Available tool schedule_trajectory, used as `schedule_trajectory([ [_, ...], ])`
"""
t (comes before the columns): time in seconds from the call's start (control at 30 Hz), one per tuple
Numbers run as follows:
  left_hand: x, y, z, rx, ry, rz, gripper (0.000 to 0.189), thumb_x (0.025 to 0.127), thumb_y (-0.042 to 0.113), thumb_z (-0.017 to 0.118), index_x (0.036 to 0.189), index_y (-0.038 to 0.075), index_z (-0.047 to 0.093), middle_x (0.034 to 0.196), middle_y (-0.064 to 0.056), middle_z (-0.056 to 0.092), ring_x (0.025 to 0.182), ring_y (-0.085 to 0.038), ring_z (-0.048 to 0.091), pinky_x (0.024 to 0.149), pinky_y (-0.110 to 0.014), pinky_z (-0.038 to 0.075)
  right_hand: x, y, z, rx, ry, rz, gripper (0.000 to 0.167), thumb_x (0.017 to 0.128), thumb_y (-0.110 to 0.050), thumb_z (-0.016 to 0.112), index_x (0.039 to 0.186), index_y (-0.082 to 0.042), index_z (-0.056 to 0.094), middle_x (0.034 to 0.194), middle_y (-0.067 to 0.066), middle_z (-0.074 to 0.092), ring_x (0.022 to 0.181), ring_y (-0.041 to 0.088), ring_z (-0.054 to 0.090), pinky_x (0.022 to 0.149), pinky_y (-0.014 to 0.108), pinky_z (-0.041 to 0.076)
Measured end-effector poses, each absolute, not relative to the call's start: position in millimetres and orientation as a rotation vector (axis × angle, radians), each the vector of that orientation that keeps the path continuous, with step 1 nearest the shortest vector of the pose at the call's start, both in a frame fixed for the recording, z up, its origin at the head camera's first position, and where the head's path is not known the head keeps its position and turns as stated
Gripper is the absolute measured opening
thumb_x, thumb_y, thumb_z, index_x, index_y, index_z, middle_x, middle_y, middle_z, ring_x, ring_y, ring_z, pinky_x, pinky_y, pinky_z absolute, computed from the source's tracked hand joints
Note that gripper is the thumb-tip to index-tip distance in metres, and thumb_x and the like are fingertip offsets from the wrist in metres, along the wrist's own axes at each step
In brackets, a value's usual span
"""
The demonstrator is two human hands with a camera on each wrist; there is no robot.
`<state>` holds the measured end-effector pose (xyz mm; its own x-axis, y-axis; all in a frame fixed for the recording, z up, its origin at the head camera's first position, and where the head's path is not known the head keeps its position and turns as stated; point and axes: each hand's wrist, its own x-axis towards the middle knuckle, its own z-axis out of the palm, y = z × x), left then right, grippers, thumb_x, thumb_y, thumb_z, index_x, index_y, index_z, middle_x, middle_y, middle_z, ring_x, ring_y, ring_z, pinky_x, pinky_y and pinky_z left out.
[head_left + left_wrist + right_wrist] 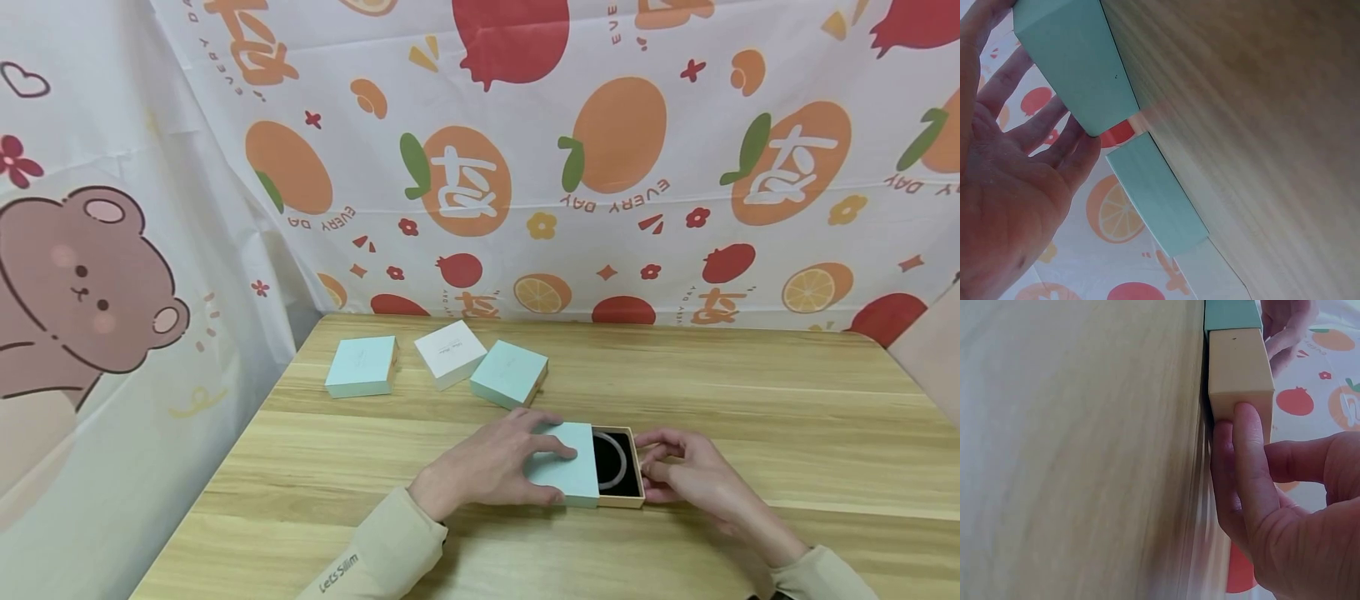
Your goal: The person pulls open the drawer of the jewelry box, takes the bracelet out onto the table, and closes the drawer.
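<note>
A light-green box sleeve (577,467) lies on the table with its tan drawer (621,502) partly out on the right. Inside the drawer, a pale ring-shaped bangle (621,462) rests on black padding, part of it hidden under the sleeve. My left hand (498,462) grips the sleeve across its width, thumb at the near edge and fingers over the top and far side. At the drawer's outer end is my right hand (693,471). In the right wrist view, a fairly straight finger (1250,447) touches the end face (1225,403) of the drawer.
Behind my left hand stand two more light-green boxes, one at the left (362,367) and one nearer (510,373). A white box (450,354) with small print sits between them. A fruit-patterned cloth (540,167) hangs along the table's back edge.
</note>
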<state>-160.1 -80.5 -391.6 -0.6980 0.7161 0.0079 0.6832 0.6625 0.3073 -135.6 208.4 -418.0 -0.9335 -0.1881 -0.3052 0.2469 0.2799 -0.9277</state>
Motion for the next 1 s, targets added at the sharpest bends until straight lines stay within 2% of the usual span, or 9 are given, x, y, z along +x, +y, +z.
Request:
schedule_trajectory([
  [1.0,-160.5,-79.6,-391.7,1.172,2.767,0.420,0.047,0.086,0.051,0.075,0.130,0.035,0.070,0.154,-0.001,0.052,0.139,-0.021,0.050,0.113,-0.039,0.045,-134.6,216.8,-418.2,0.071,2.210,-1.678,0.040,0.096,0.006,0.055,0.136,0.009,0.052,0.098,0.013,0.062,0.083,0.022,0.067,0.070,0.033,0.063],
])
